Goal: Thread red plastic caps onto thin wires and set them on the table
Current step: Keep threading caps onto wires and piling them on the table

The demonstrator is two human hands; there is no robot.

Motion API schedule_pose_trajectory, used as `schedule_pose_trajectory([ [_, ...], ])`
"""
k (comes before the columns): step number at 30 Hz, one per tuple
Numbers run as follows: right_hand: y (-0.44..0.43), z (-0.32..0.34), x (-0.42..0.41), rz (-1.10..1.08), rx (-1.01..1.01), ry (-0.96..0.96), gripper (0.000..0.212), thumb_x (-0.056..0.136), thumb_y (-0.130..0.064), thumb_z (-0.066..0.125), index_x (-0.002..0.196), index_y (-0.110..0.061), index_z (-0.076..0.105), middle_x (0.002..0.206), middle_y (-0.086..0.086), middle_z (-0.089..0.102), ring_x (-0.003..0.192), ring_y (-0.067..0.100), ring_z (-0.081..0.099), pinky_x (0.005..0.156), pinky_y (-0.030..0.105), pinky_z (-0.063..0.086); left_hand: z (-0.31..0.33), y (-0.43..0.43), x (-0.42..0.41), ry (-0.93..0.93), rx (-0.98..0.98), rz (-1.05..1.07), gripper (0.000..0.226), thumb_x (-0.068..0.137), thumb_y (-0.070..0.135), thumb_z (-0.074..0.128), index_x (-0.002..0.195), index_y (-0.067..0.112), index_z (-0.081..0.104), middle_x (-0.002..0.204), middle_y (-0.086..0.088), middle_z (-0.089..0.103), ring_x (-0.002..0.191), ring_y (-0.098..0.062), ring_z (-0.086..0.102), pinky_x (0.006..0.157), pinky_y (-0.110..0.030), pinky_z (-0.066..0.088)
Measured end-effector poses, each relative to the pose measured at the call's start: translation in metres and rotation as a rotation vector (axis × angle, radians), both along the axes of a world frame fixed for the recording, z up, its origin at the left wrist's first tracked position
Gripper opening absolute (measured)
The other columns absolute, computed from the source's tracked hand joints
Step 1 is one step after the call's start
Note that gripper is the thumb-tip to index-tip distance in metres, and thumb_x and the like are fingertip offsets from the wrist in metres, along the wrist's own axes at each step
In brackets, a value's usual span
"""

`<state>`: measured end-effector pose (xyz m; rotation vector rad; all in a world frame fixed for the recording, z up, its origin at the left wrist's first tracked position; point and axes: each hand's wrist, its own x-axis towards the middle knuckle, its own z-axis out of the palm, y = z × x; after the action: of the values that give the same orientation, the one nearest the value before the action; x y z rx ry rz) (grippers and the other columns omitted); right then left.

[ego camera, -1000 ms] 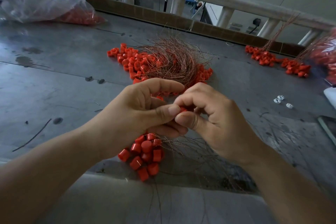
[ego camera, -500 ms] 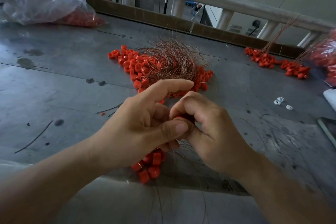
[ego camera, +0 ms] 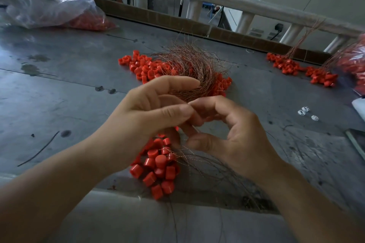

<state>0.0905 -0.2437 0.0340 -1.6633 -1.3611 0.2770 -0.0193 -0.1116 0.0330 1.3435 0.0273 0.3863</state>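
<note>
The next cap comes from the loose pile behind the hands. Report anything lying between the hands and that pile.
A tangle of thin wires lies over the middle and near right of the loose caps, just behind the left hand. Caps at the left end lie uncovered, with bare table before them.

no readable text, no labels, no brand marks, no numbers or signs anywhere in view

Orange-red on grey, with copper between.
The desk [ego camera: 59, 94] is grey, blotched with dark stains. The threaded caps [ego camera: 158, 167] by its near edge and the loose caps [ego camera: 142, 67] at mid-desk are orange-red, and the wires [ego camera: 187, 69] are copper-brown. A clear bag [ego camera: 49, 10] at the far left corner shows red, and the pieces [ego camera: 305, 111] near the right edge are white.
</note>
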Motion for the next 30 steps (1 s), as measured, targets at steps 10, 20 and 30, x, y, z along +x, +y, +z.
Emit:
schedule_pose_trajectory([
  [10,-0.001,0.003,0.004,-0.074,0.06,-0.131,0.008,0.08,-0.02,0.062,0.077,-0.027,0.061,0.069,-0.019,0.059,0.067,-0.003,0.056,0.06,0.007,0.04,0.003,0.01,-0.002,-0.045,-0.05,0.078,0.03,0.069,0.003,0.049,0.08,0.016,0.073,0.071,-0.009,0.07,0.055,-0.015,0.063,0.042,-0.019,0.045],
  [20,-0.003,0.002,0.012,-0.1,-0.165,-0.221,0.011,0.08,-0.013,0.069,0.07,-0.016,0.067,0.069,-0.007,0.057,0.069,0.008,0.054,0.06,0.012,0.041,-0.002,0.02,-0.003,0.246,0.452,0.274,0.024,0.051,0.01,0.073,0.068,0.026,0.07,0.058,0.0,0.065,0.049,-0.007,0.057,0.047,-0.017,0.045],
  [30,-0.004,-0.001,0.013,-0.044,-0.411,-0.253,0.012,0.08,-0.034,0.065,0.073,-0.024,0.067,0.07,-0.011,0.057,0.075,0.001,0.053,0.065,0.011,0.041,-0.011,0.034,0.002,0.519,0.735,0.454,0.023,0.072,0.018,0.069,0.062,-0.002,0.064,0.036,0.004,0.041,0.03,-0.006,0.033,0.033,-0.012,0.025],
])
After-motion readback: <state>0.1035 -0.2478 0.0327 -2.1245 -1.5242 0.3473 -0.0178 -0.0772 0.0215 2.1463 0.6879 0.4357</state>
